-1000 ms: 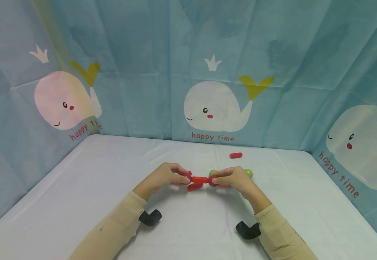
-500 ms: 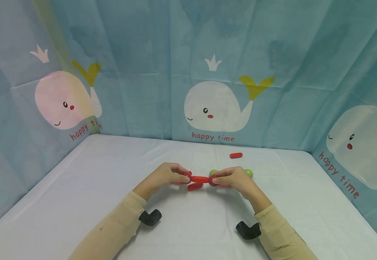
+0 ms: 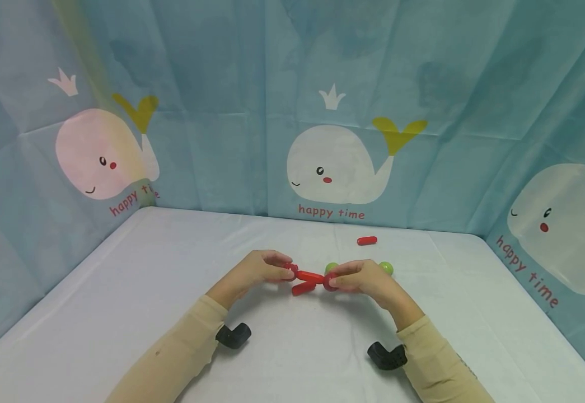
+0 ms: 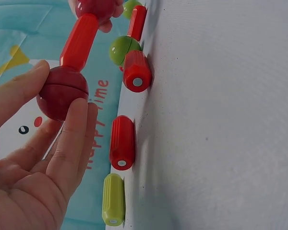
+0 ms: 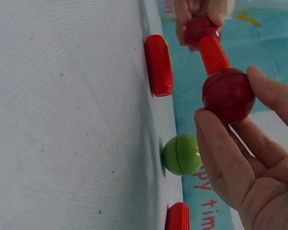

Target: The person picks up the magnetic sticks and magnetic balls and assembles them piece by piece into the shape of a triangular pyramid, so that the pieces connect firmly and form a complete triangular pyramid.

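Observation:
A bright red magnetic rod (image 3: pixel 310 277) spans between two dark red balls, held over the white table. My left hand (image 3: pixel 264 266) pinches the left ball (image 4: pixel 62 93) between thumb and fingers. The ball at the other end (image 5: pixel 229 96) is gripped by the fingertips of my right hand (image 3: pixel 361 275). In the head view the rod tilts a little, its left end higher. Just below it lies a loose red rod (image 3: pixel 303 288). Behind my right hand are a green ball (image 3: pixel 331 268) and a second green ball (image 3: pixel 385 268).
Farther back lies another red rod (image 3: pixel 367 240). The left wrist view shows a yellow-green rod (image 4: pixel 114 199) beside a red rod (image 4: pixel 122 143). Black curved pieces (image 3: pixel 234 336) sit by both forearms. A blue whale-print curtain (image 3: pixel 211 140) borders the table (image 3: pixel 136 280).
The left hand has risen slightly, so the held rod, level before, now slopes down toward the right. Both hands keep their grip on the balls.

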Demonstrator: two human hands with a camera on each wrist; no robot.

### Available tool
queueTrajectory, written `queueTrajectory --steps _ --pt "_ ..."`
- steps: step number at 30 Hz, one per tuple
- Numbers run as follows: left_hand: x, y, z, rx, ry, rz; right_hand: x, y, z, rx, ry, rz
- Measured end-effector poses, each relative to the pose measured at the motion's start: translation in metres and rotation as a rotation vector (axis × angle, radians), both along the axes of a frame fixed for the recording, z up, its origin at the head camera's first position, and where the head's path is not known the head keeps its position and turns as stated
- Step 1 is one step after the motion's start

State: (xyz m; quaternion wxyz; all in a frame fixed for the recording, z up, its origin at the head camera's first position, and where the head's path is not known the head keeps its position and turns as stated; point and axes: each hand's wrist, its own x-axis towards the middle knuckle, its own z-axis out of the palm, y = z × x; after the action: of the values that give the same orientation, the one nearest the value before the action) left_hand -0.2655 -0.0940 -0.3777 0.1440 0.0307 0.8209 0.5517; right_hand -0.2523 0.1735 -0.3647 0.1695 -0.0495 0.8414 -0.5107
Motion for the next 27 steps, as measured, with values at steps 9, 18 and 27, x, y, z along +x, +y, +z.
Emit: queueTrajectory --steps 9,18,27 --pt "-0.0012 0.0001 -0.0015 0.013 0.006 0.005 -0.0009 0.0046 -0.0018 -0.052 -0.020 0.109" --pt "-0.0010 0.0016 -0.0052 0.027 -0.014 -0.014 -0.0006 0.0040 -0.0021 -0.142 -0.089 0.205" --pt "0.0028 0.0062 -0.0051 0.025 0.011 -0.035 0.0007 0.0020 -0.0024 -0.168 -0.118 0.222"
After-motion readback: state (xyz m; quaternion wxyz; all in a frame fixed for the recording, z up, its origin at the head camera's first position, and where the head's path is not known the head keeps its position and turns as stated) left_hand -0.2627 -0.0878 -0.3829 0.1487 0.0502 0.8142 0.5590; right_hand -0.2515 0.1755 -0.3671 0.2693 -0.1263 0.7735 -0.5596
